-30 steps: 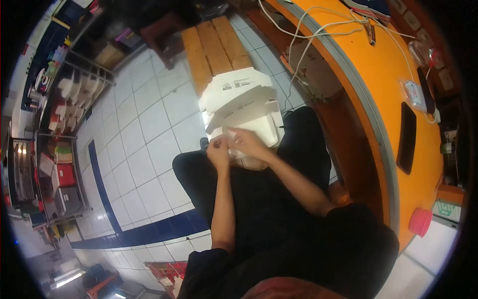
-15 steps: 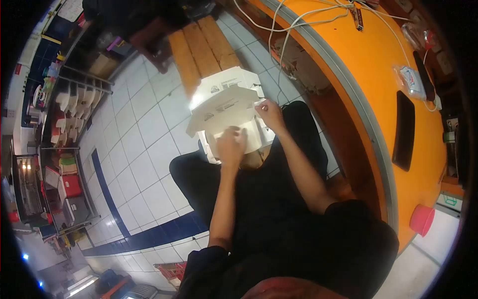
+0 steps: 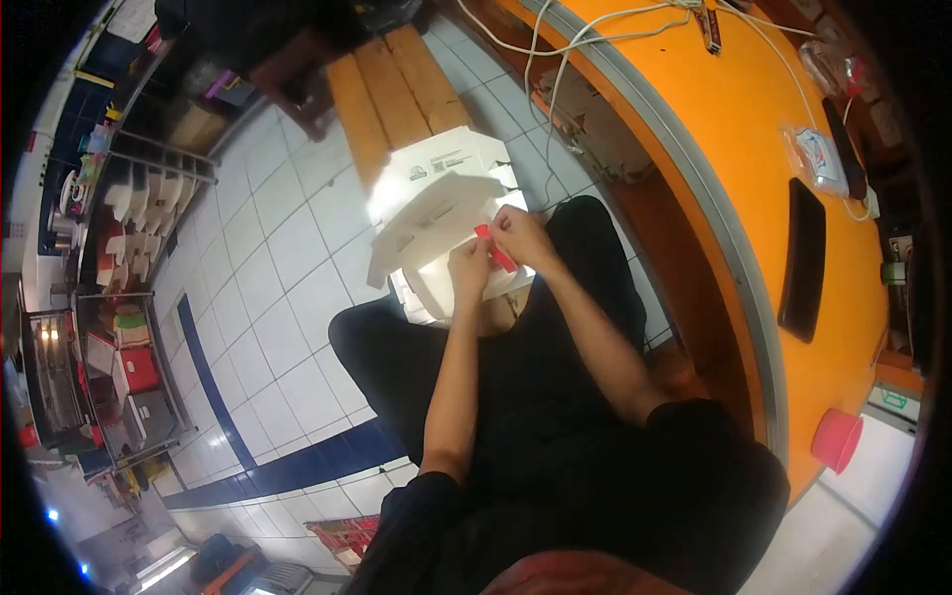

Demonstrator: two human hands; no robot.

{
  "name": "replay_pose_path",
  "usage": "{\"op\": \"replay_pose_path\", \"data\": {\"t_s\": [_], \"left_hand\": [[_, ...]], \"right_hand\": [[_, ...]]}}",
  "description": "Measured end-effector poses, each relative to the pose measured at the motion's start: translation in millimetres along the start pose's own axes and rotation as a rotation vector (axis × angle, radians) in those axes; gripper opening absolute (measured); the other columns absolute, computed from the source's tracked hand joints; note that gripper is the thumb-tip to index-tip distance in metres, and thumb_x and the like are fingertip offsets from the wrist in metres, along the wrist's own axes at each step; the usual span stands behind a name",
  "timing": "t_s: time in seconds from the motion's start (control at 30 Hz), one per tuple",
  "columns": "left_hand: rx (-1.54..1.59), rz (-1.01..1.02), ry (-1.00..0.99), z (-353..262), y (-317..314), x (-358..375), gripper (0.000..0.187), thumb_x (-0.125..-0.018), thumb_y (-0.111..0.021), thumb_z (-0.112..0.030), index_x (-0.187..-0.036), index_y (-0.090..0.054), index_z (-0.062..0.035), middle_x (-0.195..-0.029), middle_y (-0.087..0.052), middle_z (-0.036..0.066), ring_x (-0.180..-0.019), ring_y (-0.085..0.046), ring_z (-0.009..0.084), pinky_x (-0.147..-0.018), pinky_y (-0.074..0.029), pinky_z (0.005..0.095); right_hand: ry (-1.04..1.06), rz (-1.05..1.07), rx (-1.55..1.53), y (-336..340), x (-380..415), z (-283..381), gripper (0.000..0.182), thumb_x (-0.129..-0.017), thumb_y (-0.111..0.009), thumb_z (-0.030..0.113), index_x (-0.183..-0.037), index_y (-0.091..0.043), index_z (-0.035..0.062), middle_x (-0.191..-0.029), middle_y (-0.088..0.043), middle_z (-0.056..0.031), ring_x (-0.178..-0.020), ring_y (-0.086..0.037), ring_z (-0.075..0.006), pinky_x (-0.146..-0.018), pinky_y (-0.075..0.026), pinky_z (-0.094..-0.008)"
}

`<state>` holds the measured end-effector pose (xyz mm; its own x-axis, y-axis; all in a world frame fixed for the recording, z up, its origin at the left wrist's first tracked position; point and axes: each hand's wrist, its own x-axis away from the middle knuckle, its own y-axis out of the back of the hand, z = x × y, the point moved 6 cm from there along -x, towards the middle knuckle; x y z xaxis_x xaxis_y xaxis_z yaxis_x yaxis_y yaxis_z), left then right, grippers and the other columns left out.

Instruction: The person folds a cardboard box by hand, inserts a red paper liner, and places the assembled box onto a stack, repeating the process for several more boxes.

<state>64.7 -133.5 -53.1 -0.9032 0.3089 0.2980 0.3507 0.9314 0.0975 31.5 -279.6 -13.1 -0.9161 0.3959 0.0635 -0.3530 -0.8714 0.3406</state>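
White cardboard cartons, partly folded and printed with small dark marks, rest over my lap and the end of the wooden bench. A small red strip shows between my hands, over the right side of the front carton. My left hand is closed at the strip's left side, its fingertips pinched together. On the other side, my right hand pinches the strip near its upper end. My fingers cover part of the strip, and I cannot tell whether it belongs to the carton.
The wooden bench extends ahead. To the right curves an orange counter with white cables, a dark oblong object and a pink cup. Metal shelves with folded cartons stand at left, beyond the tiled floor.
My left hand has moved right and up to meet my right hand, which has come slightly lower and left. The red strip now shows between them.
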Motion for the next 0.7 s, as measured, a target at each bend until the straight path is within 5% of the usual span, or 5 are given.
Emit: {"op": "replay_pose_path", "data": {"t_s": [0.17,0.3,0.4,0.63,0.7], "left_hand": [[-0.237,0.068,0.051,-45,13,16,0.037,-0.1,-0.06,-0.031,-0.098,-0.075,0.003,-0.087,-0.072,0.021,-0.076,-0.074,0.0304,-0.072,-0.057,0.0401],[-0.767,-0.199,-0.479,-100,65,83,0.028,-0.096,-0.066,-0.028,-0.115,-0.073,-0.0077,-0.11,-0.059,0.022,-0.1,-0.063,0.0403,-0.087,-0.052,0.0462],[-0.913,-0.088,-0.238,-107,100,126,0.035,-0.088,-0.075,-0.03,-0.113,-0.071,-0.0059,-0.112,-0.059,0.024,-0.104,-0.061,0.0419,-0.088,-0.052,0.0489],[-1.053,-0.044,-0.262,-14,119,110,0.017,-0.095,-0.064,-0.017,-0.089,-0.07,-0.0025,-0.081,-0.068,0.025,-0.088,-0.068,0.0433,-0.081,-0.054,0.0536],[-1.114,-0.087,-0.052,1,139,116,0.017,-0.093,-0.066,-0.019,-0.092,-0.072,-0.0029,-0.091,-0.07,0.026,-0.093,-0.068,0.0436,-0.083,-0.054,0.0525]], "right_hand": [[0.152,-0.038,0.235,1,17,25,0.016,-0.09,-0.069,0.017,-0.096,-0.066,0.0025,-0.095,-0.064,-0.0223,-0.095,-0.064,-0.0422,-0.085,-0.052,-0.049],[0.277,0.125,0.342,27,40,71,0.033,-0.086,-0.074,0.018,-0.118,-0.065,0.0142,-0.111,-0.06,-0.0188,-0.104,-0.063,-0.0406,-0.088,-0.052,-0.0488],[0.303,0.517,0.65,21,61,69,0.039,-0.084,-0.073,0.018,-0.121,-0.067,0.0106,-0.117,-0.06,-0.0182,-0.108,-0.063,-0.0363,-0.093,-0.051,-0.047],[0.417,0.537,0.876,-26,56,-9,0.02,-0.085,-0.077,0.022,-0.095,-0.069,0.0069,-0.094,-0.071,-0.0172,-0.096,-0.071,-0.0327,-0.082,-0.057,-0.0464],[0.451,0.64,0.914,-55,47,-9,0.019,-0.088,-0.076,0.024,-0.094,-0.07,0.0071,-0.097,-0.072,-0.0177,-0.097,-0.071,-0.0327,-0.082,-0.057,-0.0458]]}}
